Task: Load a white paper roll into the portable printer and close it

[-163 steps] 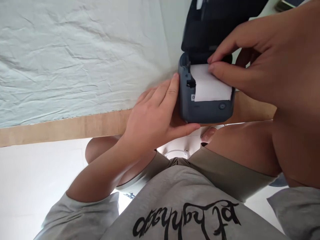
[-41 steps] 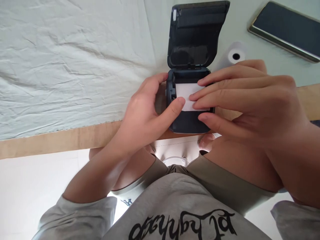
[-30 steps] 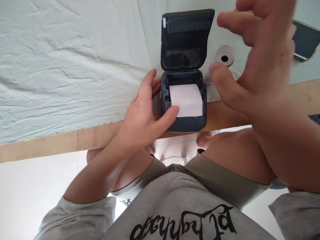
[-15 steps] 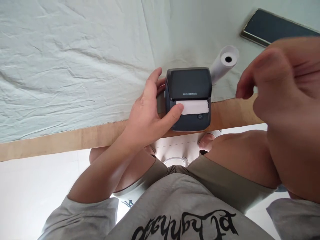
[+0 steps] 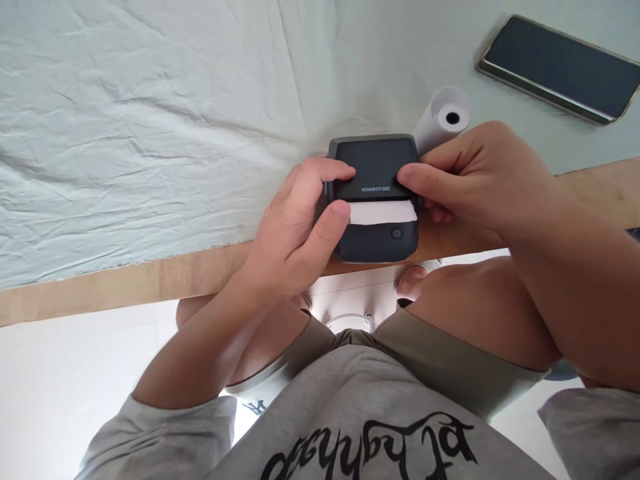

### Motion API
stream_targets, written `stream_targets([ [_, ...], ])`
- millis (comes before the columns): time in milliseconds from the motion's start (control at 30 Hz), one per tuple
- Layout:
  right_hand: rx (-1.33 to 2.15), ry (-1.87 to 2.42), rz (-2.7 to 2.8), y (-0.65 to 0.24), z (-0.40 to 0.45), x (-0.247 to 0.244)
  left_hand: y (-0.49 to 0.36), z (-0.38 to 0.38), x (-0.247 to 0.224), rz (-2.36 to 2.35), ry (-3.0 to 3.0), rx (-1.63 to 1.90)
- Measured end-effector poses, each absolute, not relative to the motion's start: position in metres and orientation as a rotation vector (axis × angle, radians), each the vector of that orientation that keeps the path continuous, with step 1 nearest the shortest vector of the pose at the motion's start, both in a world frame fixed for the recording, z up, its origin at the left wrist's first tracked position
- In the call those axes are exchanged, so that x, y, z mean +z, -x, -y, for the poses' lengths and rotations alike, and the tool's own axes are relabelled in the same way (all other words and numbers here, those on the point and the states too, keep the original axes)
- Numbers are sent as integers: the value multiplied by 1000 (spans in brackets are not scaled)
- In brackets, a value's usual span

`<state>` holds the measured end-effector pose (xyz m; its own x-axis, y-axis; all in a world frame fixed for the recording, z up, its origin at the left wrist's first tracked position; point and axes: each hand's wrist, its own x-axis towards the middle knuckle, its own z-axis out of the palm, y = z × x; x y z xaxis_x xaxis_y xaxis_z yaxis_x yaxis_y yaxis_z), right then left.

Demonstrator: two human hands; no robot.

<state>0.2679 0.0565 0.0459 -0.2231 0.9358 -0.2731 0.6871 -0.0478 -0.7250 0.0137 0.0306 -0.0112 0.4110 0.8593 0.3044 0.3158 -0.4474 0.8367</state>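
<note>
A dark label printer sits at the table's front edge, with a strip of white paper sticking out of its slot. My left hand grips the printer's left side, the index fingertip on the lid and the thumb at the paper's left end. On the other side, my right hand clasps the right flank, thumb on the lid's edge and fingers curled against the side, partly hidden. Behind it stands a roll of white paper with a black core hole.
A phone with a dark screen lies at the far right. Pale green wrinkled cloth covers the tabletop, leaving a bare wooden strip along the front edge. My legs are below that edge.
My right hand has come in from the right and taken hold of the printer's right side. My left index finger has moved onto the lid, and the thumb has shifted left along the paper.
</note>
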Motion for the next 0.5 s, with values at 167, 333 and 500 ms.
stream_targets([
  [167, 1174, 1916, 2011, -265, -58, 59, -15, -28, -8, -1007, -1964, 978],
  [333, 1150, 1971, 1989, -263, -56, 55, -14, -28, -7, -995, -1999, 981],
  [500, 1105, 1923, 1972, -264, -50, 42, -9, -24, -4, -1122, -2061, 821],
])
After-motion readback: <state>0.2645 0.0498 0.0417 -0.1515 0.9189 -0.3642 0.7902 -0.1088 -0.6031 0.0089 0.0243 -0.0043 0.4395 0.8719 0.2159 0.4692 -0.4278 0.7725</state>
